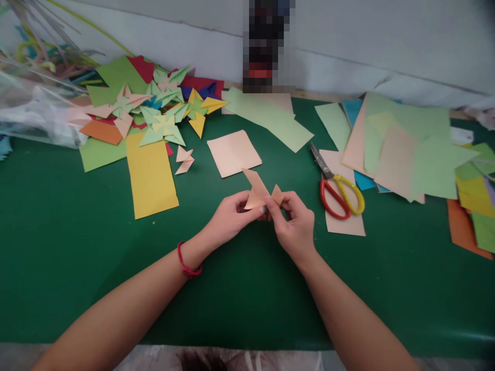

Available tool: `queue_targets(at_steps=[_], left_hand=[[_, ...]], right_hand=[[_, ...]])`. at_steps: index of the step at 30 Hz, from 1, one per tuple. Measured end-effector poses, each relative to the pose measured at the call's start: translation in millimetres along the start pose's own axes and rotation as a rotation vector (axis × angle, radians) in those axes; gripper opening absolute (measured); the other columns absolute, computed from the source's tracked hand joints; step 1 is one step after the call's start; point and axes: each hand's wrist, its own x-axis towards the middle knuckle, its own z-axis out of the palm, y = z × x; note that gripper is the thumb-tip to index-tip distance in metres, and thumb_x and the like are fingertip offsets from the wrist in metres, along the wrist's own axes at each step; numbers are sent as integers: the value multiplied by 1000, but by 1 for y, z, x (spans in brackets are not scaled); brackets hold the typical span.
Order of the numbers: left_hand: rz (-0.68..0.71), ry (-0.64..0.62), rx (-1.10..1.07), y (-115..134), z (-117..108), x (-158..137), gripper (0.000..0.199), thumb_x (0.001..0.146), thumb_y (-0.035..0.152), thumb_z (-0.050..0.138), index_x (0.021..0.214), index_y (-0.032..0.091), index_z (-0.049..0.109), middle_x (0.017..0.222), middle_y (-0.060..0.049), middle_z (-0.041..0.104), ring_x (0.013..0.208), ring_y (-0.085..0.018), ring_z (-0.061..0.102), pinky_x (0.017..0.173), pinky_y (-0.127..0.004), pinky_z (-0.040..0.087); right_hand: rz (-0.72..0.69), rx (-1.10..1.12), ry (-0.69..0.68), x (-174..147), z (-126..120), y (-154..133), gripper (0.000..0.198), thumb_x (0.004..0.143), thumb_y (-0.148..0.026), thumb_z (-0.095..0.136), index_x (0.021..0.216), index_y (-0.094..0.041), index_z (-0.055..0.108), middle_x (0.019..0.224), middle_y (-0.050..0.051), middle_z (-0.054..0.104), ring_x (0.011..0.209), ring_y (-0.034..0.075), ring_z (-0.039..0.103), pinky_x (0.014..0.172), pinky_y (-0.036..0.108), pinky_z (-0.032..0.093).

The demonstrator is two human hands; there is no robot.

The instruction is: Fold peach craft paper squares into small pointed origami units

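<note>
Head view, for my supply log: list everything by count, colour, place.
folded piece: one, peach, centre
square paper: one or more, peach, beyond folded piece
small folded paper: count unclear, peach, centre-left
scissors: one, red and yellow handles, right
star shapes: several, mixed, left
long sheet: one, yellow, left
loose sheets: several, mixed, right and centre-back
plastic bag: one, clear, far left
thin strands: several, mixed, upper left
table: one, green, underneath
wall: one, pale, behind
bracelet: one, red, lower left
left hand, right hand: one each, bare, holding folded piece
</note>
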Motion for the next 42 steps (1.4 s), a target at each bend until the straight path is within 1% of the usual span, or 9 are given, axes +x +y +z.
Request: queue_targets(at_steps=[6,11,14,18,22,24,28,36,42], left_hand=[[16,7,48,0,-2,0,22,76,29,64,91,12,63,87,-5,68,82,-16,64,76,-28,50],[-3,57,87,3,0,-2,21,77,29,64,88,11,64,82,-5,67,78,-16,64,73,-27,51],[0,53,97,3,1,-3,20,78,29,62,87,12,63,84,-5,68,80,-16,64,74,-28,51],[0,6,78,2,-1,-2,20,78,29,62,90,13,62,89,-6,68,84,-17,64,78,-30,52],[-39,3,50,2,-3,-2,18,77,29,63,81,12,60,78,-5,68,75,-16,66,75,-30,53],[-46,10,50,2,-3,-2,17,77,29,63,78,12,60,75,-5,68,73,-16,66,74,-30,54],[-43,24,47,1,-2,-1,20,77,31,63,78,12,60,75,-5,68,72,-15,66,74,-30,53],[36,41,126,-2,-3,-1,30,76,35,64,95,12,63,92,-6,67,87,-18,62,78,-29,49],[30,78,132,-4,-2,-1,25,76,33,64,90,12,64,88,-6,67,81,-18,62,77,-31,49]], right_hand=[[80,106,-68,2,-1,-1,12,83,-25,57,74,-20,51,61,-4,56,54,9,55,53,21,44],[112,178,-80,3,0,-1,15,85,-26,55,72,-20,50,56,-5,53,50,8,51,51,21,41],[99,140,-78,3,-1,0,13,84,-26,56,74,-20,51,59,-5,55,52,8,53,52,21,42],[38,22,-88,3,-4,-1,10,83,-24,57,75,-20,52,62,-4,58,55,9,55,54,21,42],[-14,-46,-85,3,-4,-1,9,83,-23,56,75,-21,53,63,-4,58,55,9,54,54,21,41],[-7,-47,-85,3,-4,0,10,83,-24,56,75,-21,52,63,-4,58,55,9,54,54,22,41],[25,-41,-89,3,-3,1,12,83,-27,55,74,-21,52,62,-4,57,53,10,53,54,22,41],[27,-8,-97,4,-4,-1,13,84,-26,56,73,-20,51,61,-4,57,54,9,53,55,22,41],[25,-33,-93,4,-4,0,15,84,-28,55,73,-20,50,60,-4,56,53,9,52,54,22,40]])
